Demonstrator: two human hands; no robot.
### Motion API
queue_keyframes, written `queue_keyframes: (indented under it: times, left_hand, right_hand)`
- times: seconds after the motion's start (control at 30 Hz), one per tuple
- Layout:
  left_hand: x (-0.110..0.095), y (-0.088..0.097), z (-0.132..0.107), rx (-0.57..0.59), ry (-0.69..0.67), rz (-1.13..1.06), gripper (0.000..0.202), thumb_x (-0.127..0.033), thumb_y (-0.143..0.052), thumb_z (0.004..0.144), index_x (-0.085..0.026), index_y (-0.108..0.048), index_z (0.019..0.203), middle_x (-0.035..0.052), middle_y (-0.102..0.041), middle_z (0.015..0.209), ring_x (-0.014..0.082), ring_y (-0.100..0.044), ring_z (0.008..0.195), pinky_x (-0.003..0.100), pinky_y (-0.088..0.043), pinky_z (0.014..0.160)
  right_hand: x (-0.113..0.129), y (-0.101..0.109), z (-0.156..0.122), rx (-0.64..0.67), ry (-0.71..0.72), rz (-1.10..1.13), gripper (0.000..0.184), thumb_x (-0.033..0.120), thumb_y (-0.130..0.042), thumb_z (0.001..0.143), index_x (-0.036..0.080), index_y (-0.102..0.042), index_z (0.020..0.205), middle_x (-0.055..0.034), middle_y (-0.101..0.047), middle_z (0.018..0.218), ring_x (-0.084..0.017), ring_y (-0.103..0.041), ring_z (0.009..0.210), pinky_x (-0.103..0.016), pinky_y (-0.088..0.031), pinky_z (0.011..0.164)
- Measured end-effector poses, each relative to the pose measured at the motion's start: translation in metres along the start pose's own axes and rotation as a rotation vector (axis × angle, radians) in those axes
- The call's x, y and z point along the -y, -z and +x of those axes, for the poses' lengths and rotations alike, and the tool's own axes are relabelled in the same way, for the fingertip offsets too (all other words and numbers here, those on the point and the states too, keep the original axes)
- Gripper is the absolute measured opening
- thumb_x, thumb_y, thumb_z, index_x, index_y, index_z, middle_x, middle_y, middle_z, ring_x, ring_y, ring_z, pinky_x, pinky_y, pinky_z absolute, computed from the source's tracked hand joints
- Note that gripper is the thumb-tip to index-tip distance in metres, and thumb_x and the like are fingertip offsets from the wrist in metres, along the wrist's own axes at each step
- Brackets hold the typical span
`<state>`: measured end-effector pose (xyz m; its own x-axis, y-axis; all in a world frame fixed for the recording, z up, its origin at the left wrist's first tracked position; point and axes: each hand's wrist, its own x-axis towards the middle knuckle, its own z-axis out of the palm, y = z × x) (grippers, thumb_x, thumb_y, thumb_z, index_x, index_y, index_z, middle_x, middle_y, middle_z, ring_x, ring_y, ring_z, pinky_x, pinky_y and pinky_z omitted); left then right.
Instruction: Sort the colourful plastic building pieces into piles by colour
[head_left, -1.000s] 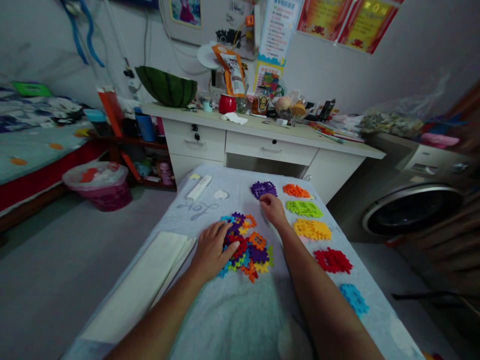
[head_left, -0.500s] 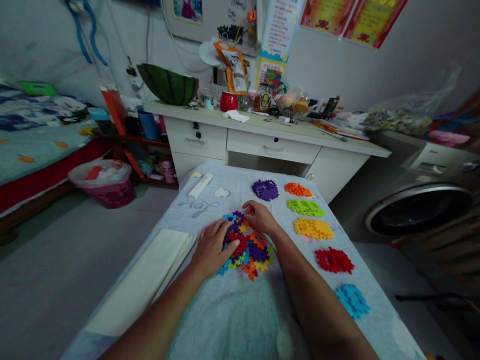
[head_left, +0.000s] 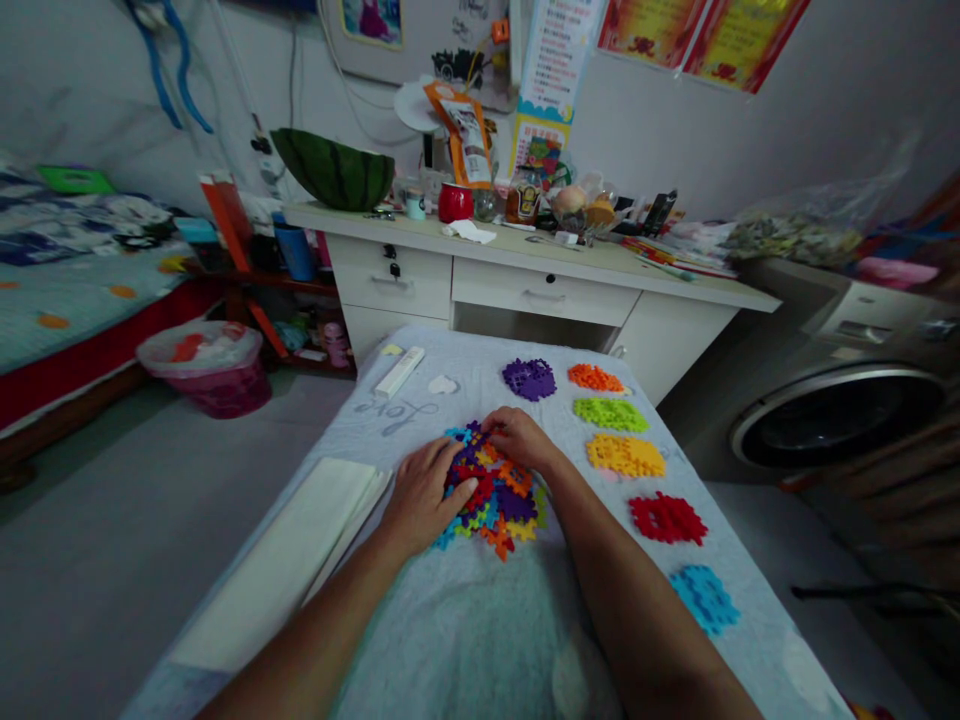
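Note:
A mixed heap of colourful plastic interlocking pieces [head_left: 517, 503] lies on the cloth-covered table in front of me. My left hand [head_left: 426, 495] rests on the heap's left side, its fingers and thumb spread over the pieces. At the heap's far edge, my right hand [head_left: 519, 438] has its fingers curled together beside some purple pieces. Whatever is between those fingertips is hidden. Sorted piles lie beyond and to the right: purple [head_left: 529, 380], orange [head_left: 595, 378], lime green [head_left: 611, 414], yellow [head_left: 625, 455], red [head_left: 667, 518] and blue [head_left: 705, 599].
A folded white sheet [head_left: 281, 565] lies along the table's left side, with a narrow white box [head_left: 400, 373] farther back. Behind the table stands a white desk [head_left: 409, 275] bearing a watermelon-shaped object [head_left: 334, 172] and clutter. A washing machine [head_left: 840, 380] is at right.
My right hand has lowered slightly towards the heap and its fingers have curled in more. The left hand stays nearly where it was on the pieces.

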<state>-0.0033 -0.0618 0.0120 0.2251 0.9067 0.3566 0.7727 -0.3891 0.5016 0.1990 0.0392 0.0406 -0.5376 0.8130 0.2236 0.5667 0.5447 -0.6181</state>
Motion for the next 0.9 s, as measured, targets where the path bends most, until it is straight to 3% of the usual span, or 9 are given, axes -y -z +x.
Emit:
queue_keyframes:
  times: [0.17,0.27,0.4,0.67,0.8,0.9]
  left_hand:
    - [-0.003,0.003,0.0,-0.002,0.008,-0.014,0.048,-0.044,-0.051,0.089,-0.02,-0.05,0.131,0.0111,-0.054,0.135,0.0279,-0.048,0.127,0.05,-0.036,0.107]
    - [-0.004,0.003,0.001,-0.009,0.012,-0.026,0.046,-0.044,-0.051,0.089,-0.022,-0.051,0.13,0.0095,-0.055,0.134,0.0273,-0.049,0.126,0.049,-0.037,0.107]
    - [-0.004,0.003,0.0,-0.013,0.015,-0.028,0.044,-0.043,-0.052,0.089,-0.024,-0.052,0.128,0.009,-0.055,0.133,0.0276,-0.05,0.125,0.05,-0.038,0.105]
    - [0.0,-0.002,-0.001,-0.021,-0.004,-0.006,0.045,-0.045,-0.05,0.09,-0.023,-0.052,0.128,0.0101,-0.055,0.133,0.0275,-0.049,0.125,0.051,-0.038,0.105]
    - [0.001,-0.003,-0.001,-0.039,-0.004,-0.006,0.044,-0.046,-0.051,0.089,-0.024,-0.053,0.128,0.0091,-0.056,0.133,0.0274,-0.049,0.125,0.051,-0.037,0.106]
    - [0.0,-0.002,-0.001,-0.037,-0.005,-0.009,0.043,-0.045,-0.051,0.089,-0.025,-0.053,0.127,0.0086,-0.056,0.132,0.0273,-0.05,0.124,0.051,-0.037,0.106]
  right_hand:
    - [-0.014,0.017,-0.001,-0.081,-0.066,0.197,0.019,0.016,-0.057,0.075,0.017,-0.069,0.09,-0.0026,-0.067,0.086,-0.014,-0.059,0.076,-0.027,-0.045,0.074]
    - [-0.027,0.028,-0.004,-0.186,-0.103,0.28,0.019,0.028,-0.058,0.075,0.017,-0.067,0.088,-0.0012,-0.066,0.08,-0.014,-0.057,0.072,-0.026,-0.044,0.07]
    - [-0.047,0.032,-0.008,-0.37,-0.258,0.293,0.025,0.037,-0.055,0.073,0.018,-0.065,0.084,0.002,-0.058,0.064,-0.013,-0.049,0.058,-0.024,-0.04,0.058]
    - [-0.067,0.025,-0.002,-0.618,-0.404,0.126,0.028,0.034,-0.051,0.07,0.017,-0.068,0.084,-0.0025,-0.065,0.067,-0.017,-0.056,0.063,-0.027,-0.043,0.062]
    - [-0.066,0.019,0.007,-0.634,-0.455,0.157,0.028,0.033,-0.052,0.07,0.016,-0.068,0.086,-0.0032,-0.067,0.07,-0.018,-0.059,0.062,-0.028,-0.046,0.062]
    - [-0.068,0.014,0.01,-0.614,-0.46,0.218,0.034,0.032,-0.054,0.073,0.016,-0.066,0.101,-0.0025,-0.069,0.073,-0.017,-0.061,0.061,-0.028,-0.048,0.062]
